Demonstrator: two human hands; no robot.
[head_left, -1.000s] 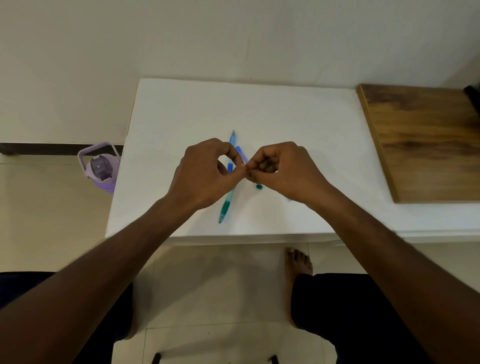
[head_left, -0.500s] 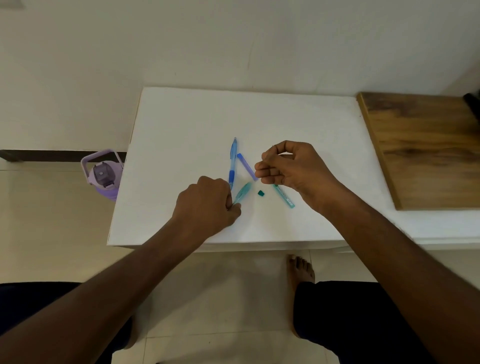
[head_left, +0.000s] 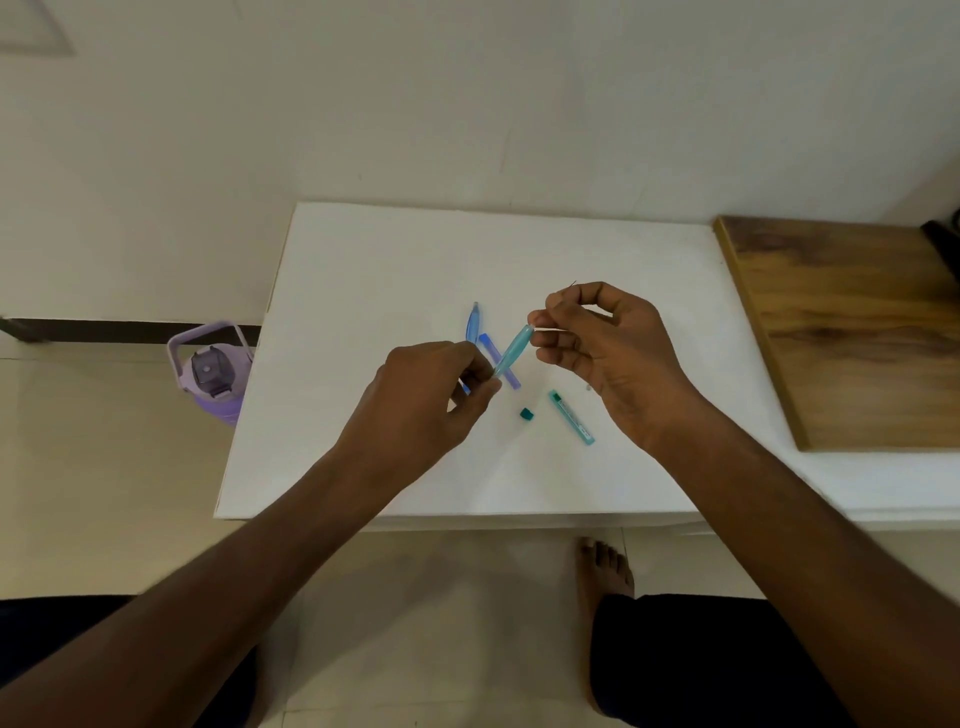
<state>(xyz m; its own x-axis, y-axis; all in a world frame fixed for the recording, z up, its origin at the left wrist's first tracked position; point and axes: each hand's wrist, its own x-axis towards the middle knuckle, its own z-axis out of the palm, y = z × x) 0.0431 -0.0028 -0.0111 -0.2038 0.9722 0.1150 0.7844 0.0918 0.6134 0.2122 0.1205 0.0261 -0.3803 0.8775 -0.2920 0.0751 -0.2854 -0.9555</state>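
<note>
Tubes lie on the white table (head_left: 363, 291). One is a small teal tube (head_left: 572, 419), flat on its side, and a little teal cap (head_left: 527, 413) lies near its top end, not touching it. I cannot tell what is inside the tube. A purple tube (head_left: 489, 347) lies flat too, partly hidden under the thing the hands hold, and what is in it does not show. A purple bottle (head_left: 213, 376) stands on the floor just beside the left edge of the table, with its lid down, so its inside is hidden. The left hand (head_left: 434, 397) pinches the low end of a teal pencil (head_left: 513, 349) with curled fingers. The pencil is up in the air over the purple tube. It is tilted, and its long side runs from low left to high right. Its top end points at the right hand (head_left: 597, 353). That hand pinches a thin stick (head_left: 551, 328) right at the top end of the pencil. The two hands are close but do not touch. A blue pen (head_left: 472, 323) lies flat behind the left hand, with one end pointing at the wall. A wooden board (head_left: 852, 332) sits at the right. A bare foot (head_left: 605, 571) rests on the floor.
</note>
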